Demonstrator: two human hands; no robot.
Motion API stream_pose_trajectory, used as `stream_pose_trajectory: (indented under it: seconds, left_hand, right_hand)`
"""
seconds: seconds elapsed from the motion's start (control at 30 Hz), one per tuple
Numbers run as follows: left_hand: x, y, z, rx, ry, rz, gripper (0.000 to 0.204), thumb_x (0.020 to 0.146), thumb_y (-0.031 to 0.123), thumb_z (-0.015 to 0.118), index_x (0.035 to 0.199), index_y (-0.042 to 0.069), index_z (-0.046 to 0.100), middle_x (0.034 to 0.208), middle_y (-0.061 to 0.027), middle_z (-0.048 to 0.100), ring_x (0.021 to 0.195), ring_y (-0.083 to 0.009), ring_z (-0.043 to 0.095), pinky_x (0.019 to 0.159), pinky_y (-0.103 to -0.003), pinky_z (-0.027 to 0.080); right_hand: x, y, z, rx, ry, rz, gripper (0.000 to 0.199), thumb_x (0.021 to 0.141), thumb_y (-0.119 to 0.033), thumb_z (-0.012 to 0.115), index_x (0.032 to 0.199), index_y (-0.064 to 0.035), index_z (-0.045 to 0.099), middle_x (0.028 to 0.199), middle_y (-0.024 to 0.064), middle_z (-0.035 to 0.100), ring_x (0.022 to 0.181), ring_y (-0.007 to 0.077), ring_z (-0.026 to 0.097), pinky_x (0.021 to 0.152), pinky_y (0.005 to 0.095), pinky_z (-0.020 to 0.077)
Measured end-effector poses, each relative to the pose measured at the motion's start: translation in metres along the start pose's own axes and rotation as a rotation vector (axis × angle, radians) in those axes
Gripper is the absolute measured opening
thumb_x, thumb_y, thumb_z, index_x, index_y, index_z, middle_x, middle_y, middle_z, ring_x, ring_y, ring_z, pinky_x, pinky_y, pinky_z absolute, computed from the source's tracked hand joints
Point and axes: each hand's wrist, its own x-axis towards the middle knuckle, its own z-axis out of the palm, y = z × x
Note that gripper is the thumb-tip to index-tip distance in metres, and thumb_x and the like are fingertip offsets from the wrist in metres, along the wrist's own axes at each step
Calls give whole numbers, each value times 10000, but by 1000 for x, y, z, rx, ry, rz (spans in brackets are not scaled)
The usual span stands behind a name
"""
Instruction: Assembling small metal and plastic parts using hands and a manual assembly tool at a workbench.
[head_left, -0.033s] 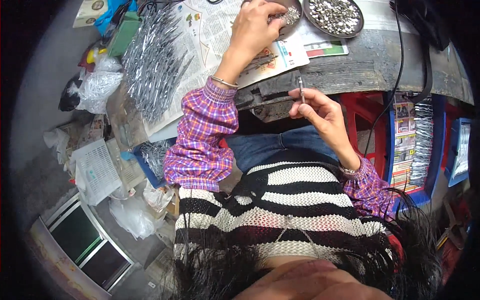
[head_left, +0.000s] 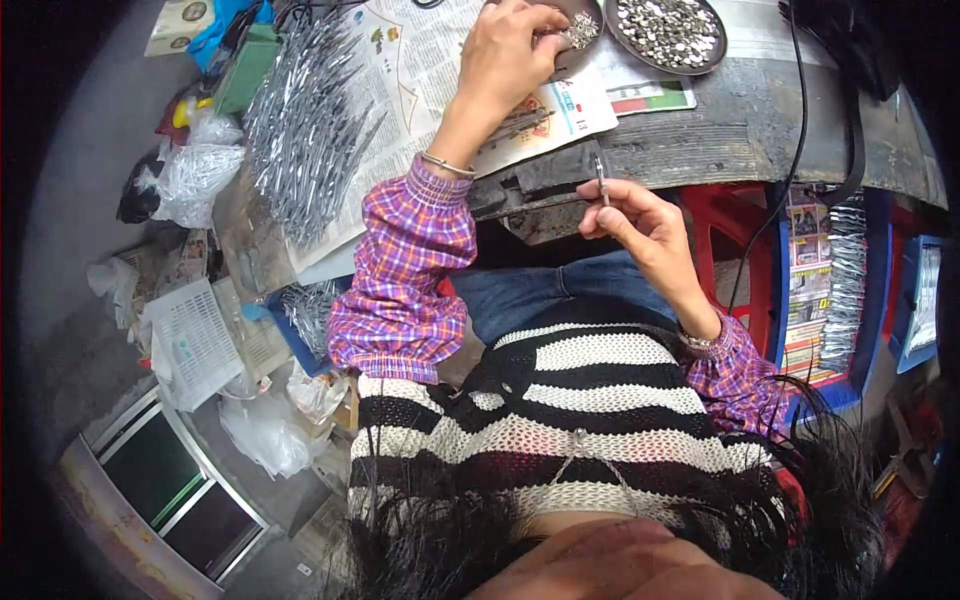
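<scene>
My left hand [head_left: 508, 58] reaches over the near edge of a dark round bowl [head_left: 592, 52] that holds small silvery parts [head_left: 580, 30]. Its thumb and fingers are drawn together among the parts; whatever they pinch is hidden. Closer to my body, just off the table edge, my right hand [head_left: 648, 222] holds a slim metal piece [head_left: 602, 180] upright between thumb and fingers. The piece's thin tip sticks up above the fingertips. A second dark dish [head_left: 712, 62], full of small shiny discs [head_left: 665, 30], stands to the right of the bowl.
A large heap of slender metal pieces [head_left: 305, 130] lies on newspaper [head_left: 405, 65] at the left. A black cable [head_left: 803, 100] hangs over the worn table edge [head_left: 690, 170]. Right of my lap, a blue tray [head_left: 785, 300] holds rows of metal pieces. Plastic bags [head_left: 265, 435] lie at left.
Very little differs. My left fingers have shifted slightly at the bowl, and the tip of the metal piece in my right hand has dipped a touch.
</scene>
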Motion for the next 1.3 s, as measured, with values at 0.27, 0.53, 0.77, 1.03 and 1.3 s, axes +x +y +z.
stream_pose_trajectory:
  seconds: [0.27, 0.53, 0.77, 1.03, 1.3]
  left_hand:
    - [-1, -6, -1, -129, 77, -83, 94, 753, 71, 606, 814, 15, 652, 714, -105, 616, 644, -215, 600, 591, -312, 465]
    - [-15, -23, -21, -292, 42, -401, 79, 762, 51, 613, 806, 10, 664, 592, 0, 607, 462, -48, 507, 441, -192, 390]
    - [-19, -21, -12, -499, 13, -292, 155, 755, 62, 620, 896, 2, 649, 774, -64, 657, 659, -131, 604, 620, -244, 476]
    - [-74, 19, -24, -907, -119, -344, 83, 802, -9, 620, 883, -14, 638, 839, -50, 651, 784, -101, 609, 730, -224, 489]
    - [-116, 35, -10, -1132, -84, -439, 103, 790, -72, 615, 878, -21, 630, 887, -89, 639, 808, -137, 614, 757, -259, 507]
  right_hand:
    - [1, 1, -2, 0, 2, 73, 256, 910, -105, 538, 1124, 31, 573, 807, 42, 625, 744, 84, 582, 693, 216, 489]
    - [1, 4, -1, -8, -3, 93, 255, 917, -99, 522, 1135, 26, 569, 804, 40, 623, 725, 75, 572, 675, 208, 483]
    - [0, 5, 0, 39, 18, 115, 276, 930, -98, 496, 1172, 25, 544, 804, 44, 619, 697, 74, 566, 655, 207, 481]
    - [2, 1, -2, 221, 29, 203, 336, 937, -189, 496, 1185, 37, 523, 809, 70, 622, 670, 103, 589, 605, 206, 471]
    - [-1, 3, 8, 137, 30, 181, 319, 933, -175, 506, 1170, 36, 538, 802, 68, 622, 655, 99, 582, 597, 200, 465]
